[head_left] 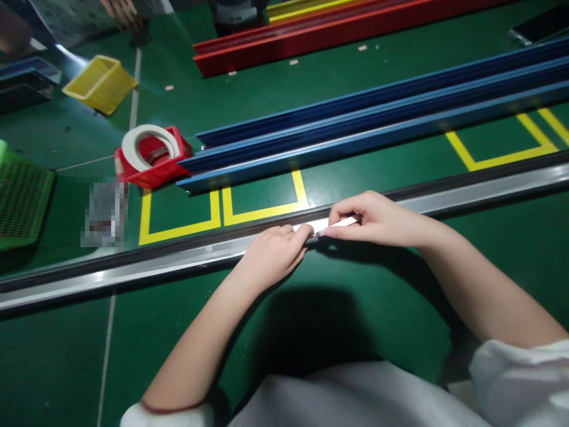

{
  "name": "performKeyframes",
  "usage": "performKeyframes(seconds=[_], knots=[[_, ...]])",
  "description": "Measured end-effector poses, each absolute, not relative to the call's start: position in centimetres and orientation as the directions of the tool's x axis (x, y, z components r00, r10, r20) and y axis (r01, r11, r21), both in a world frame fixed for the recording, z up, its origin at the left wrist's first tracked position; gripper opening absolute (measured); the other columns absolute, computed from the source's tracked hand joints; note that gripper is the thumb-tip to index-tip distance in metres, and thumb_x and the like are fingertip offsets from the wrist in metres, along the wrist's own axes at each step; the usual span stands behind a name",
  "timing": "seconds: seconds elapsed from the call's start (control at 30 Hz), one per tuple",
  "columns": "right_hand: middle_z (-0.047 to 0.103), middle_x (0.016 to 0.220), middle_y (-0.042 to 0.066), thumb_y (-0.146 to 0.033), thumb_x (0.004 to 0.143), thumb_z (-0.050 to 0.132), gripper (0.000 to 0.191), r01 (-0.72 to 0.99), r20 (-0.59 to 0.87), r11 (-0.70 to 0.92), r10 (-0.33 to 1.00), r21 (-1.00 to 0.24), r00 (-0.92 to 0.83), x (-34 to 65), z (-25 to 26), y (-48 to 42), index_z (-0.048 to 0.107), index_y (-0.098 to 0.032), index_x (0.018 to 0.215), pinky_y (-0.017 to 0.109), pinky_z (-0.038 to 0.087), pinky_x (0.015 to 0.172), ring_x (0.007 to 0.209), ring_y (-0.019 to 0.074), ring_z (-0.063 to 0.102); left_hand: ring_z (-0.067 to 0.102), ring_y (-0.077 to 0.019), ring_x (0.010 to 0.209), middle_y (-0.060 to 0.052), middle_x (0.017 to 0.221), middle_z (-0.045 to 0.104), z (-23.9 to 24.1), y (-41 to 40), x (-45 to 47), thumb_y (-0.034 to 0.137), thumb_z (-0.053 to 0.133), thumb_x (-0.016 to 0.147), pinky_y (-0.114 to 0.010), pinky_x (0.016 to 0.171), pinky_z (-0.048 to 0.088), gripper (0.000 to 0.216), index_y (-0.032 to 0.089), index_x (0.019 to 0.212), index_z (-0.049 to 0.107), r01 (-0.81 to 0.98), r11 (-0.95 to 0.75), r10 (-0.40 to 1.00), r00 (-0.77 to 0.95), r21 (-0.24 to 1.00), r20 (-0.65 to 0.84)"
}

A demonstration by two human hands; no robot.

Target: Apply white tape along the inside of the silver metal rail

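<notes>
A long grey and black metal rail [466, 196] runs across the green table from lower left to right. A short white strip of tape [331, 224] lies on the rail between my hands. My left hand [273, 254] is closed, its fingertips pinching the strip's left end against the rail. My right hand [377, 218] is closed too, thumb and fingers pinching the strip's right part.
Blue rails [377, 112] lie beyond, red and yellow rails [320, 29] farther back. A red tray [166, 169] holds a white tape roll [149, 145]. A yellow basket [101, 83] and a green basket [22, 201] sit at the left. Yellow floor-tape outlines [262, 210] mark the table.
</notes>
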State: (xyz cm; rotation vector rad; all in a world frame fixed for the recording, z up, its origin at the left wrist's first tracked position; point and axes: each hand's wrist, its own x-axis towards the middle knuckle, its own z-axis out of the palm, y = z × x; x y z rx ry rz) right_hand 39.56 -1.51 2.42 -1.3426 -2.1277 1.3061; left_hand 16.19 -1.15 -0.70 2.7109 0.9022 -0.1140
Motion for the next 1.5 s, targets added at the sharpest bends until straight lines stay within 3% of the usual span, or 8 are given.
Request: performKeyframes(seconds=[1.03, 1.27, 1.4, 1.5], knots=[[0.059, 0.064, -0.002, -0.042, 0.078, 0.065, 0.026, 0.552, -0.215, 0.145, 0.818, -0.821, -0.534, 40.5, 3.1, -1.4, 0.068, -0.016, 0.08, 0.021, 0.03, 0.054, 0.06, 0.0092, 0.049, 0.063, -0.0229, 0.097, -0.009, 0.101, 0.065, -0.5, -1.0, 17.3, 0.029, 0.04, 0.095, -0.032, 0.078, 0.049, 0.029, 0.017, 0.121, 0.041, 0.594, -0.752, 0.574, 0.804, 0.286, -0.158], [0.061, 0.064, -0.001, -0.042, 0.077, 0.065, 0.026, 0.546, -0.213, 0.143, 0.817, -0.826, -0.537, 40.8, 3.5, -1.5, 0.069, -0.016, 0.08, 0.021, 0.03, 0.054, 0.06, 0.0098, 0.05, 0.062, -0.0214, 0.088, -0.006, 0.094, 0.063, -1.2, -1.5, 17.5, 0.028, 0.039, 0.097, -0.032, 0.075, 0.047, 0.03, 0.017, 0.125, 0.039, 0.582, -0.793, 0.574, 0.813, 0.181, -0.099], [0.061, 0.066, -0.001, -0.041, 0.077, 0.065, 0.025, 0.539, -0.224, 0.132, 0.81, -0.832, -0.543, 40.6, 3.5, -1.4, 0.068, -0.016, 0.082, 0.021, 0.032, 0.056, 0.062, 0.0104, 0.05, 0.058, -0.0194, 0.084, -0.004, 0.092, 0.06, -1.8, -1.8, 17.0, 0.031, 0.038, 0.098, -0.03, 0.069, 0.043, 0.019, 0.018, 0.109, 0.047, 0.571, -0.817, 0.571, 0.821, 0.074, -0.031], [0.061, 0.068, -0.001, -0.044, 0.077, 0.065, 0.028, 0.546, -0.238, 0.115, 0.812, -0.83, -0.532, 40.6, 3.5, -1.4, 0.067, -0.016, 0.082, 0.022, 0.033, 0.057, 0.063, 0.011, 0.049, 0.055, -0.0189, 0.082, -0.004, 0.092, 0.057, -2.1, -2.0, 16.5, 0.039, 0.039, 0.098, -0.03, 0.065, 0.04, 0.023, 0.018, 0.097, 0.049, 0.597, -0.802, 0.597, 0.802, 0.027, 0.002]])
